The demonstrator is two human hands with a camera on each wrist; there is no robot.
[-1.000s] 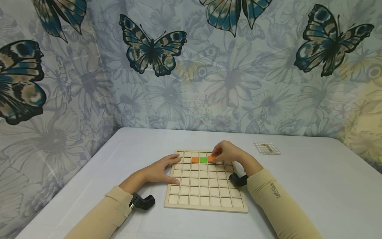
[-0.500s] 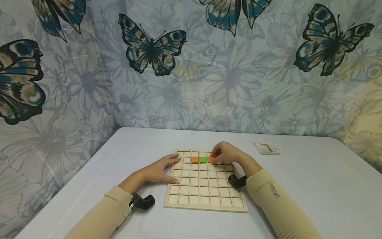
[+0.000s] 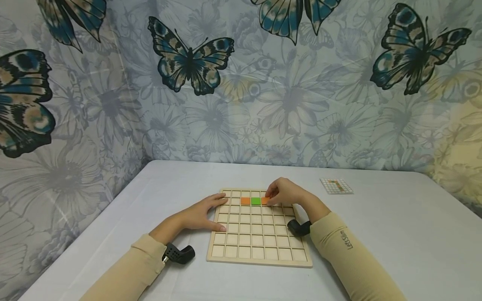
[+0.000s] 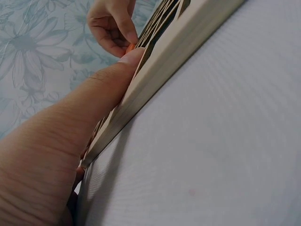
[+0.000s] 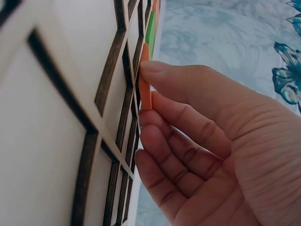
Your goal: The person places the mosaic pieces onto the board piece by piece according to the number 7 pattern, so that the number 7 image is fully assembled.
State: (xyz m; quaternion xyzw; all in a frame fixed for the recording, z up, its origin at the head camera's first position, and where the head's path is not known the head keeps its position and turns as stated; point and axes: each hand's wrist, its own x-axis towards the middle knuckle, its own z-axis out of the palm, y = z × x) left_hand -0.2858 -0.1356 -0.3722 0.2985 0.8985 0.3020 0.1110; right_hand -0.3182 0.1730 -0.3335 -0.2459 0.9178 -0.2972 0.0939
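Note:
My right hand (image 3: 288, 192) pinches an orange square tile (image 5: 146, 84) between thumb and fingers at the second row of a wooden grid board (image 3: 259, 264). In the right wrist view the tile stands slightly proud of the grid, its edge toward the camera. Directly left of it is a green tile (image 3: 255, 201), and beyond that another orange tile (image 3: 245, 201); both lie in cells of the same row. My left hand (image 3: 197, 214) rests along the board's left edge with fingers spread. Its thumb (image 4: 101, 87) lies on the rim in the left wrist view.
A small card (image 3: 337, 186) printed with a coloured grid pattern lies on the white tablecloth (image 3: 399, 217), behind the board to the right. Black wrist cameras sit on both forearms, the right one (image 3: 299, 228) over the board's right side. A butterfly-print curtain (image 3: 241, 83) hangs behind the table.
The orange tile has come slightly left and down, closer against the green tile, with my right hand still on it. My left hand and the board have stayed in place.

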